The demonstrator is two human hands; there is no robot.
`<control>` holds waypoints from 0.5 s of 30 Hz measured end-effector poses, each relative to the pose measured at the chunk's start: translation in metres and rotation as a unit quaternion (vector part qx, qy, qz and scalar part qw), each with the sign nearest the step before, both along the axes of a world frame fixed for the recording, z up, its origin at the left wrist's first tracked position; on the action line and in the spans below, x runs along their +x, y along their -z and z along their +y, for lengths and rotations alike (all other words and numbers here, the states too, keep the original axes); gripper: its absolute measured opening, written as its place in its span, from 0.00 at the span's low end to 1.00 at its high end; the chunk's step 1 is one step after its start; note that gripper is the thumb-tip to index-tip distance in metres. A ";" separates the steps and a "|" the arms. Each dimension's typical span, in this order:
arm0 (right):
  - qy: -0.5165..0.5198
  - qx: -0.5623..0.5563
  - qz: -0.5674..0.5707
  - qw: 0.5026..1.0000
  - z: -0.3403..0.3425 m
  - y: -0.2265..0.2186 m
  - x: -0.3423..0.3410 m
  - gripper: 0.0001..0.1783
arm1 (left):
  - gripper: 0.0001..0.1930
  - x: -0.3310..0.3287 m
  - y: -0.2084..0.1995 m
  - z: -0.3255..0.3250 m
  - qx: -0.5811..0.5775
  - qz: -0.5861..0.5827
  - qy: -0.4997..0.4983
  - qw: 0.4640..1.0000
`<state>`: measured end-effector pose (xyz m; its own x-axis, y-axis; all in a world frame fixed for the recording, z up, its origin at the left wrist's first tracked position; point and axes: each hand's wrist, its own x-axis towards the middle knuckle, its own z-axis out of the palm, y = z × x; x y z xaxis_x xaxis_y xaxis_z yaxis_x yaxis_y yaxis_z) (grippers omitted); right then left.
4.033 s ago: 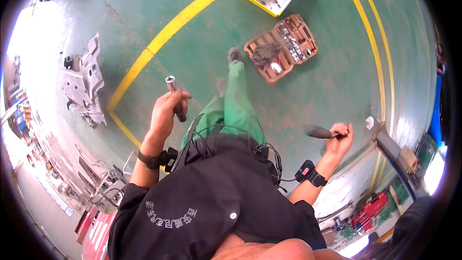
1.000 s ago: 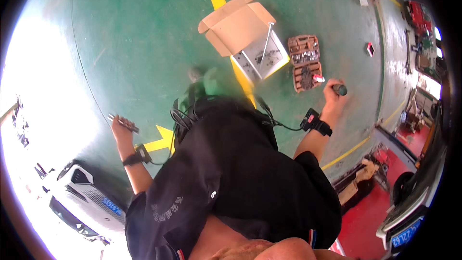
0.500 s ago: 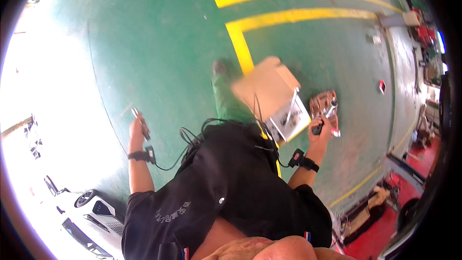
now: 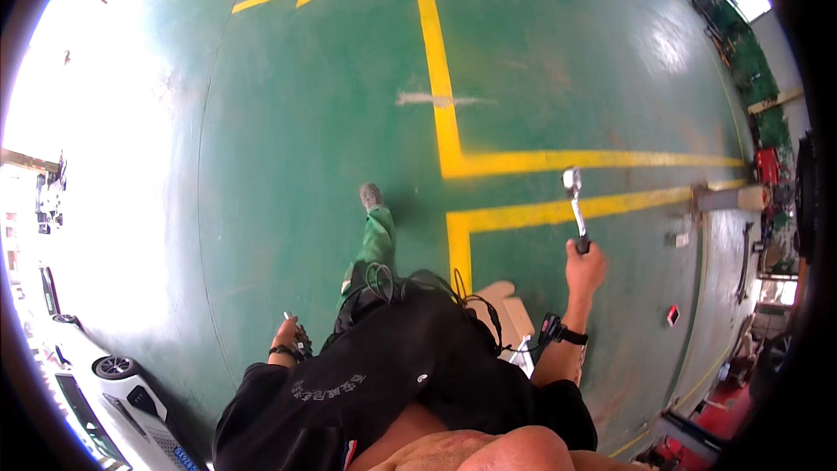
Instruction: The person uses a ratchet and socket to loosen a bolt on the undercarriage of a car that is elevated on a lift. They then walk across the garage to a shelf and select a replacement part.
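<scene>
My right hand is closed round the dark handle of a ratchet wrench, held out in front of me to the right. The ratchet's silver head points away from me, with what looks like a socket on it. Low on the left, my left hand is closed beside my hip. A short silver metal end pokes out of it, too small to tell its kind. Each wrist wears a black strap with a small device, and black cables lie over my dark shirt.
My leg in green trousers steps forward on the green floor with yellow lines. By my right side is an open cardboard box, partly hidden. A white car stands at the lower left. Parts line the right wall.
I have moved forward, so the cardboard box now lies nearer my body and the brown tool case has gone from sight. My right hand reaches farther out with the ratchet; my left hand has dropped back.
</scene>
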<state>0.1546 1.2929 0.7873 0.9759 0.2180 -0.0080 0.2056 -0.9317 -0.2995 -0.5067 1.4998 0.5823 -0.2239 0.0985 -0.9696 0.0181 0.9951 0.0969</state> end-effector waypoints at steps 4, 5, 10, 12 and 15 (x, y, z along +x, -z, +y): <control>0.004 -0.016 0.011 1.000 0.093 0.039 0.035 0.20 | 0.20 0.068 0.036 0.113 -0.029 -0.027 -0.068 0.997; 0.020 -0.013 0.013 1.000 0.117 0.044 0.044 0.20 | 0.20 0.086 0.033 0.150 -0.023 -0.035 -0.065 0.997; 0.022 0.056 0.008 0.998 0.235 -0.013 0.087 0.17 | 0.20 0.172 0.003 0.332 0.077 -0.005 0.026 0.997; 0.024 0.184 -0.004 0.983 0.264 -0.003 0.118 0.15 | 0.20 0.213 -0.002 0.424 0.121 0.010 0.109 0.987; 0.031 0.388 0.018 0.921 0.319 0.017 0.174 0.14 | 0.18 0.280 -0.021 0.534 0.192 0.002 0.184 0.964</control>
<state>0.3286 1.6123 0.7705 0.9889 0.1158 0.0935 0.1357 -0.4432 -0.8861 -0.2270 2.0339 0.6033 -0.1094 0.5238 -0.8448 0.3640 0.8120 0.4563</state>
